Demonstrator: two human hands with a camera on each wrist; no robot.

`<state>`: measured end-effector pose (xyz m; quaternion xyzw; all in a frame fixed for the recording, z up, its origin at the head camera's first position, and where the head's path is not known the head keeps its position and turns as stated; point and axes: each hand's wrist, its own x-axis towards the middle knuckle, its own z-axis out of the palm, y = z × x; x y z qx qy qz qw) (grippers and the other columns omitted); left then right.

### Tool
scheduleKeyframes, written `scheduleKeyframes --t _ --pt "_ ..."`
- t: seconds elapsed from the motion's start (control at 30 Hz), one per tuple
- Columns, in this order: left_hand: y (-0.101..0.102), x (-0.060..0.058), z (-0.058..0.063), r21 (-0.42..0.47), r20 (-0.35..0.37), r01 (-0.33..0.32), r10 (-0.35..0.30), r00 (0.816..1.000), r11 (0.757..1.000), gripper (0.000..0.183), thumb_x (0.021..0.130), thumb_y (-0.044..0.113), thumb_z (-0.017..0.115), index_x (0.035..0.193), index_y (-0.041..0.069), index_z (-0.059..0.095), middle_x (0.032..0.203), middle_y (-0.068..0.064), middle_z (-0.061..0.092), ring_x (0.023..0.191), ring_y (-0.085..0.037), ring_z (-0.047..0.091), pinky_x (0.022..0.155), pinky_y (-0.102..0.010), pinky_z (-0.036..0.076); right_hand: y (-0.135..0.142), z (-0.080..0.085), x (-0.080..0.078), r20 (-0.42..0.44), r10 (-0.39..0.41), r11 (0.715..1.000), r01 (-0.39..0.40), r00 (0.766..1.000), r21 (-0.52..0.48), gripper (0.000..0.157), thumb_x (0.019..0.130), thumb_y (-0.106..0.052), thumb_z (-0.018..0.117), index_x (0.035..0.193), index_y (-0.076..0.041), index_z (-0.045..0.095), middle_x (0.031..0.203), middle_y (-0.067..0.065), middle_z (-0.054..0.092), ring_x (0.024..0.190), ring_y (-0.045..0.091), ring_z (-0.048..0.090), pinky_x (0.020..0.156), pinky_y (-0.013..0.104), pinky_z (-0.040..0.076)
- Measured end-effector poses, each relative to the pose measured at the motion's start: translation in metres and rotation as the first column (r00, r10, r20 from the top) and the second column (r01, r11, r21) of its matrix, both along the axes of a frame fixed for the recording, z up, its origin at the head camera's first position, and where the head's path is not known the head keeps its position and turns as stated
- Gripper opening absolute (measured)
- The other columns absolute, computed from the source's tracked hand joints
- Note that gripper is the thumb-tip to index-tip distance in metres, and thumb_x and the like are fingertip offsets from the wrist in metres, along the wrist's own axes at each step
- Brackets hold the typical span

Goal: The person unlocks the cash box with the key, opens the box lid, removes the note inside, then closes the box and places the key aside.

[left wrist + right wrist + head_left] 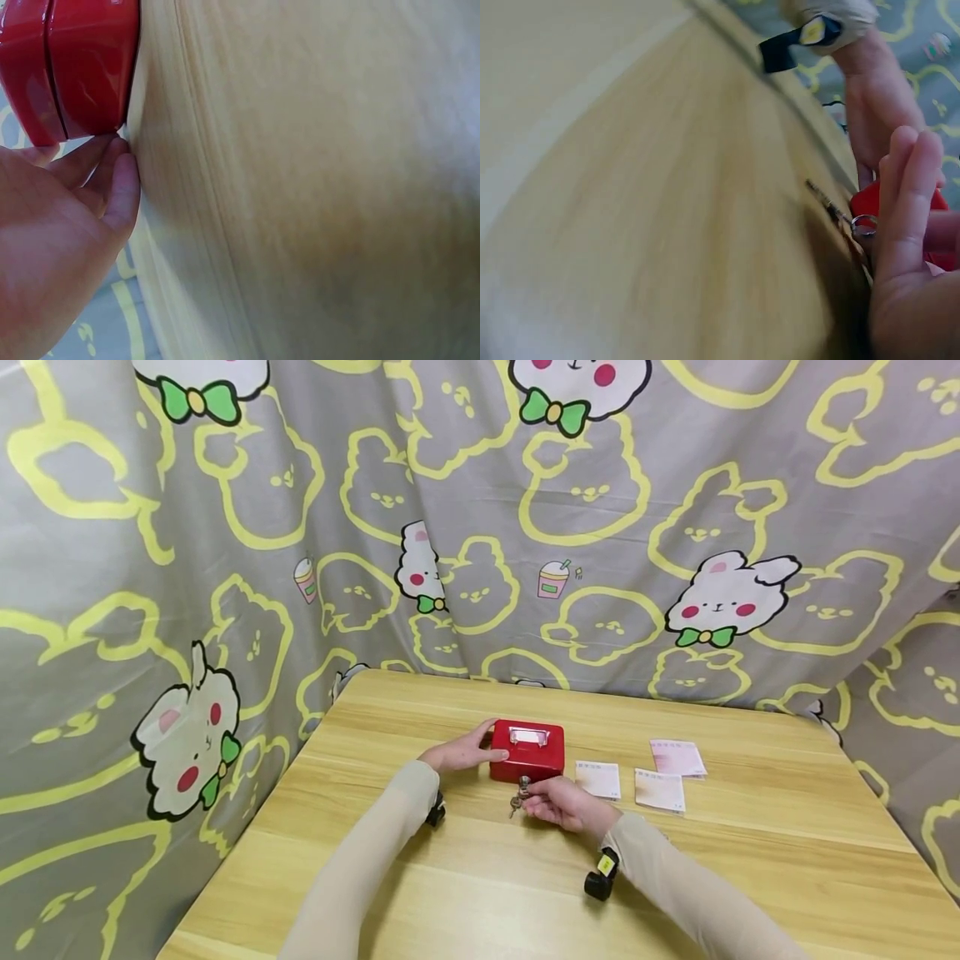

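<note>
A small red cash box [551, 745] with a silver handle on its lid sits on the table. My left hand [465, 752] holds its left end, thumb over the lid's edge and fingers against the side; the left wrist view shows fingertips by the box's corner. In front of the box, my right hand [566, 804] pinches a key at the front lock. From its ring [865, 223] dangles another key [515, 806]. Whether the pinched key is in the lock is hidden by my fingers.
Three folded pinkish banknotes lie right of the box: a near-left note [597, 779], a front note [660, 790] and a back note [677, 757]. The wooden table [450, 893] meets a patterned grey curtain [480, 635] behind and at both sides.
</note>
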<state>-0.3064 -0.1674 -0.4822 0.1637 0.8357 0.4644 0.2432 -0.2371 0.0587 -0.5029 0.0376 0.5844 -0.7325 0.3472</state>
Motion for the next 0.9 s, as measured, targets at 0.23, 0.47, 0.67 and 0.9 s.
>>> scheduleKeyframes --t 0.23,0.47,0.67,0.9 --pt "0.001 -0.001 -0.002 0.007 0.004 0.001 -0.001 1.0 1.0 0.09 0.088 0.047 0.062 0.152 0.018 0.007 0.151 -0.012 0.026 0.14 -0.026 0.021 0.111 -0.044 0.019 -0.004 -0.005 0.005 -0.303 0.078 0.968 0.0 0.95 0.25 0.021 0.09 -0.003 0.058 0.099 0.015 0.062 0.063 0.007 0.064 0.051 0.011 0.063 0.049 0.024 0.053" --pt "0.001 -0.002 -0.001 0.003 0.005 0.002 -0.002 1.0 1.0 0.089 0.087 0.048 0.063 0.152 0.02 0.008 0.151 -0.011 0.027 0.139 -0.025 0.022 0.111 -0.044 0.021 -0.008 -0.004 0.009 -0.459 0.13 0.922 0.063 0.879 0.383 0.015 0.09 -0.005 0.062 0.086 0.009 0.068 0.059 0.009 0.062 0.045 0.013 0.06 0.047 0.031 0.054" --pt "0.001 -0.002 0.001 -0.002 0.01 -0.008 0.008 1.0 1.0 0.089 0.087 0.05 0.063 0.152 0.021 0.008 0.151 -0.01 0.028 0.139 -0.026 0.023 0.111 -0.046 0.021 -0.009 -0.002 0.007 -0.526 0.174 0.888 0.098 0.832 0.449 0.014 0.088 -0.006 0.064 0.081 0.005 0.07 0.057 0.009 0.062 0.043 0.013 0.059 0.045 0.032 0.053" --pt "0.002 -0.001 0.002 -0.033 0.005 -0.017 0.017 1.0 0.999 0.09 0.086 0.052 0.062 0.152 0.022 0.01 0.15 -0.01 0.029 0.138 -0.025 0.025 0.11 -0.047 0.021 -0.012 -0.001 0.007 -0.539 0.204 0.856 0.118 0.817 0.503 0.019 0.087 -0.01 0.068 0.072 0.001 0.069 0.056 0.007 0.062 0.043 0.014 0.06 0.045 0.032 0.053"
